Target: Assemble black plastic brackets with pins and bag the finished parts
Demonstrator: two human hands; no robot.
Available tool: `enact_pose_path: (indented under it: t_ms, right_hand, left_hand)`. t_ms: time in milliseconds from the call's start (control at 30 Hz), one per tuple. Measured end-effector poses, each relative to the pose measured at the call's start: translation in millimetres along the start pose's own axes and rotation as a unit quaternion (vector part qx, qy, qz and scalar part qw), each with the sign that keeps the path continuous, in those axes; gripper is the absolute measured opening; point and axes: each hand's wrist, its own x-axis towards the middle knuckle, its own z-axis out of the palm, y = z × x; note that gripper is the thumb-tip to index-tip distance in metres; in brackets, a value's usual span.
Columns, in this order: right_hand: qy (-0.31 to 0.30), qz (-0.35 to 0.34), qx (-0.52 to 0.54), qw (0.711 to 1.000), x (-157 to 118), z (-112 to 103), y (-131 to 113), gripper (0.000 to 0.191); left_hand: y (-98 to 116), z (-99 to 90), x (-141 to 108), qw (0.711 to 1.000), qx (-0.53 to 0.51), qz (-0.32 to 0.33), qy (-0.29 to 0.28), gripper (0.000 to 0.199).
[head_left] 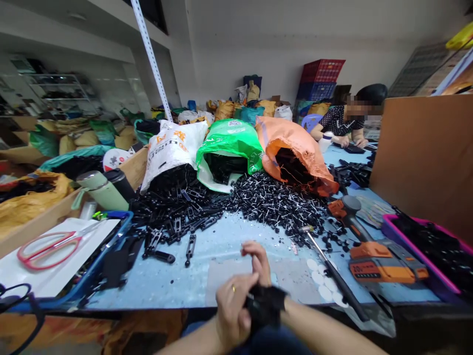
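My left hand (233, 306), with a ring on one finger, is closed at my right wrist. Its fingers and thumb grip the edge of a black wristband (266, 305) that is worn there; blur hides whether it is a watch or a strap. Just beyond it, my right hand (258, 259) is raised over the near table edge, fingers loosely bent and apart, holding nothing. Black arm-shaped parts (190, 249) lie on the blue tabletop (155, 286) to the left. Ahead is a heap of black knobs with metal screws (262, 199).
White (173, 143), green (231, 140) and orange (291, 140) sacks spill parts. A hammer (332, 271), a cordless drill (384, 261) and a pink-rimmed bin (424, 246) stand right. Scissors (51, 249) lie on a blue tray (125, 219) at left. A co-worker (336, 123) sits behind.
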Motion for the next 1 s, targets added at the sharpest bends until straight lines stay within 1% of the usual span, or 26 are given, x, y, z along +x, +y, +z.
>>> enact_pose_path:
  t_ms: [33, 67, 100, 133, 167, 200, 233, 300, 367, 433, 500, 567, 633, 700, 767, 833, 900, 933, 1000]
  right_hand:
    - [-0.03, -0.003, -0.037, 0.999, 21, -2, 18, 0.033]
    - [-0.036, -0.008, -0.099, 0.994, 45, -7, 35, 0.031]
    - [-0.029, 0.004, -0.123, 0.992, 71, -14, 52, 0.029]
    - [-0.023, 0.017, -0.141, 0.99, 97, -21, 67, 0.03]
    - [-0.033, 0.032, -0.17, 0.984, 122, -25, 81, 0.031]
    - [-0.053, 0.042, -0.194, 0.979, 145, -25, 93, 0.031]
    - [-0.073, 0.048, -0.212, 0.973, 165, -20, 104, 0.031]
    - [-0.12, 0.055, -0.245, 0.96, 200, 2, 123, 0.026]
    - [-0.157, 0.064, -0.276, 0.946, 228, 35, 138, 0.02]
    - [-0.184, 0.08, -0.308, 0.93, 252, 69, 152, 0.018]
    - [-0.197, 0.103, -0.338, 0.914, 273, 99, 165, 0.021]
    - [-0.198, 0.128, -0.366, 0.9, 290, 123, 177, 0.026]
    - [-0.192, 0.151, -0.388, 0.889, 304, 142, 188, 0.032]
    - [-0.189, 0.17, -0.402, 0.88, 313, 156, 196, 0.037]
    - [-0.192, 0.184, -0.41, 0.873, 319, 163, 200, 0.04]
    - [-0.197, 0.19, -0.415, 0.867, 322, 161, 200, 0.043]
    - [-0.199, 0.188, -0.422, 0.864, 321, 149, 194, 0.046]
    - [-0.2, 0.185, -0.429, 0.861, 318, 140, 189, 0.048]
    - [-0.197, 0.169, -0.429, 0.865, 304, 113, 175, 0.046]
  left_hand:
    - [-18, 1.0, 3, 0.999, 0.045, -0.005, -0.022, 0.068]
    - [-37, 1.8, 8, 0.994, 0.095, -0.006, -0.06, 0.068]
    - [-58, 3.3, 12, 0.983, 0.147, -0.019, -0.104, 0.069]
    - [-79, 6.2, 18, 0.969, 0.193, -0.038, -0.148, 0.069]
    - [-99, 10.7, 24, 0.953, 0.23, -0.06, -0.187, 0.068]
    - [-118, 16.9, 32, 0.938, 0.256, -0.084, -0.218, 0.066]
    - [-134, 24.1, 40, 0.926, 0.272, -0.103, -0.24, 0.062]
    - [-156, 38.3, 57, 0.914, 0.285, -0.129, -0.257, 0.054]
    - [-167, 45.2, 72, 0.919, 0.29, -0.125, -0.235, 0.05]
    - [-170, 39.3, 82, 0.93, 0.293, -0.11, -0.192, 0.049]
    - [-172, 20.7, 85, 0.938, 0.294, -0.106, -0.15, 0.046]
    - [-181, -5.8, 84, 0.939, 0.298, -0.122, -0.118, 0.041]
    - [-196, -33.1, 84, 0.933, 0.313, -0.153, -0.091, 0.037]
    - [-219, -55.1, 88, 0.919, 0.336, -0.192, -0.076, 0.034]
    - [-245, -68.2, 97, 0.895, 0.367, -0.241, -0.075, 0.032]
    - [-272, -72.2, 111, 0.861, 0.405, -0.3, -0.074, 0.032]
    - [-298, -70.0, 126, 0.817, 0.438, -0.368, -0.063, 0.033]
    - [-309, -67.9, 133, 0.799, 0.447, -0.399, -0.056, 0.033]
    - [-327, -63.7, 143, 0.777, 0.445, -0.443, -0.045, 0.033]
